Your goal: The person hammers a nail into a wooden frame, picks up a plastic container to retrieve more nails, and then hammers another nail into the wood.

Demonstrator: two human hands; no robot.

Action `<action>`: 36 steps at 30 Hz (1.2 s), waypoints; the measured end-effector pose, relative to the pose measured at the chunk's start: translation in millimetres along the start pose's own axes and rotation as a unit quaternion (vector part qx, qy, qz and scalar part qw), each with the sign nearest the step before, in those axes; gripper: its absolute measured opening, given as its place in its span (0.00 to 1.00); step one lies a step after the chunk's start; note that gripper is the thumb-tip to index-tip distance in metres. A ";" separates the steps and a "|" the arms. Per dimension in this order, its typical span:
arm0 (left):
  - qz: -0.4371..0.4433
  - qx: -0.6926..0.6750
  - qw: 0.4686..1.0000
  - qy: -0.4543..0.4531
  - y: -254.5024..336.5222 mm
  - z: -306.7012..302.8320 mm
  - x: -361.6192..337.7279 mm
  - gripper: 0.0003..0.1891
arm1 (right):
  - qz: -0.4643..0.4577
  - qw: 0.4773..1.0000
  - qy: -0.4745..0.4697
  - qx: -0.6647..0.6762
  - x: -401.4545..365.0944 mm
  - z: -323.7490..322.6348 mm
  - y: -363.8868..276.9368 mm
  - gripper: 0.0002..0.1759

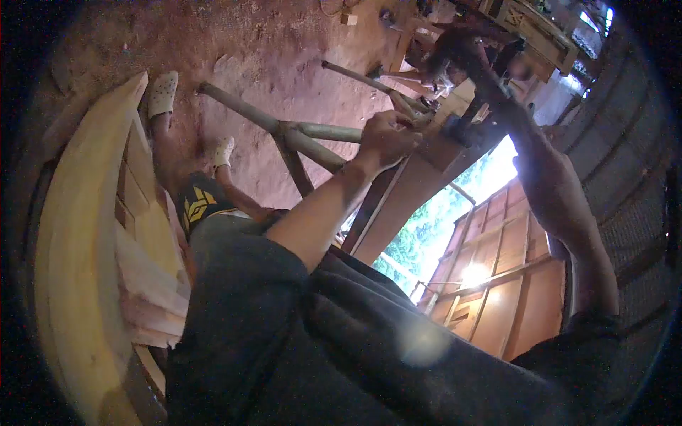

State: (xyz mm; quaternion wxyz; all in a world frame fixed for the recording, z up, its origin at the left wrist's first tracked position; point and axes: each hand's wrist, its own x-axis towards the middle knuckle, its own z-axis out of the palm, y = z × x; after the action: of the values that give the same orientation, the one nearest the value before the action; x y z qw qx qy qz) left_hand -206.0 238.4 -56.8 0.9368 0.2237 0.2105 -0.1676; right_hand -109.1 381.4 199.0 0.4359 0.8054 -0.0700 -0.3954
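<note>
In the head view my left hand (387, 138) rests at the edge of a reddish-brown wooden board (408, 188), fingers pinched together. Whatever sits between those fingertips is too small to make out. My right hand (536, 153) is raised on the other side of the board, wrapped around the handle of a hammer (486, 78). Its dark, curved head points toward the top of the view. A dark blocky object (460, 131) lies on the board between my two hands.
The view is tilted sideways. A frame of round wooden poles (284, 135) stands on the reddish floor (284, 50). A large curved wooden piece (78, 234) fills the left side, beside feet in pale clogs (163, 92). Another person (522, 71) is in the background, near stacked wood (540, 32).
</note>
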 end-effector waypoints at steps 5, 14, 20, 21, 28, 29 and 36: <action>0.057 0.268 0.952 -0.137 -72.3 -6.3 8.6 0.21 | -0.247 0.962 -0.027 -0.112 25.9 40.5 59.6 0.38; 0.183 0.283 0.929 -0.153 -76.5 -12.2 -49.9 0.24 | -0.118 0.985 -0.007 -0.123 12.6 32.4 39.1 0.26; 0.164 0.286 0.929 -0.170 -81.2 -7.6 -47.1 0.21 | -0.148 0.986 0.038 -0.062 -6.8 9.2 10.3 0.21; 0.091 0.283 0.931 -0.214 -80.0 -6.3 -46.4 0.26 | -0.122 0.987 0.099 0.012 -12.5 10.2 7.3 0.21; 0.089 0.315 0.926 -0.188 -76.9 -5.8 -49.3 0.23 | -0.178 0.976 -0.064 -0.107 12.4 27.8 50.1 0.34; 0.088 0.317 0.925 -0.190 -82.6 -6.1 -51.2 0.23 | -0.195 0.976 0.002 -0.094 6.8 23.8 49.4 0.33; 0.115 0.298 0.930 -0.181 -86.5 -7.4 -47.0 0.21 | -0.143 0.984 0.067 -0.083 1.8 42.2 44.1 0.32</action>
State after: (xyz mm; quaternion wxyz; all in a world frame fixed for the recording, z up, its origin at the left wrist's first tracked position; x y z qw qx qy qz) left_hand -283.9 179.4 -70.9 0.8618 0.4815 -0.0494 -0.1517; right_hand -127.1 326.4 218.4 0.4441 0.7926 0.1080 -0.4036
